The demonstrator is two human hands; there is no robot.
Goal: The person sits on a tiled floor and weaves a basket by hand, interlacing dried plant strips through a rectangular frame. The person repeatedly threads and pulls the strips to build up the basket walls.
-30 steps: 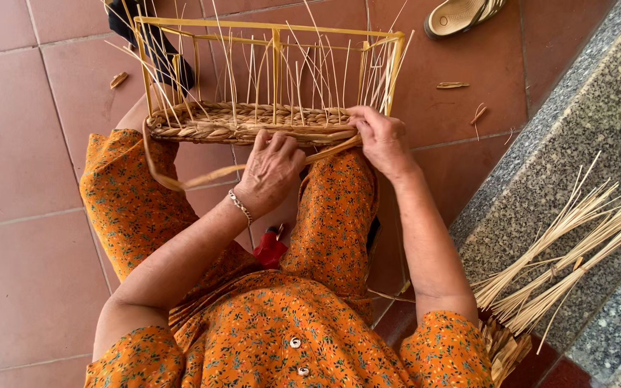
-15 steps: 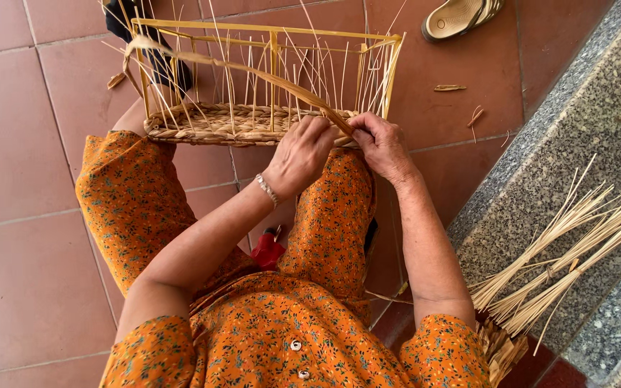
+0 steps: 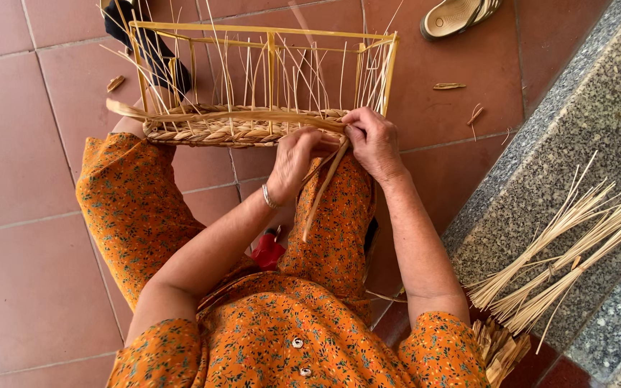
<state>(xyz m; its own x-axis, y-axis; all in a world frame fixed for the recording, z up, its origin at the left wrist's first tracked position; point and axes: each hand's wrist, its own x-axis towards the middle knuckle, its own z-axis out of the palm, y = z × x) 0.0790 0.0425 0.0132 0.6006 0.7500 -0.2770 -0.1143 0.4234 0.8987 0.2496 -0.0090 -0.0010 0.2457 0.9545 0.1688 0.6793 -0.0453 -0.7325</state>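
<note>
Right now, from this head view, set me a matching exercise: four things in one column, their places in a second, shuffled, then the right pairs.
Things:
1. half-woven basket frame
2. sandal
3. bundle of loose straw stalks
4. red object

Places:
A. on the grey speckled stone step at the right
B. between the person's knees, below the left hand
C. on the tiles at the top edge
D. resting on the person's knees, at the fingers of the right hand

Pairs: 1-D, 2-C, 3-A, 4-B
</note>
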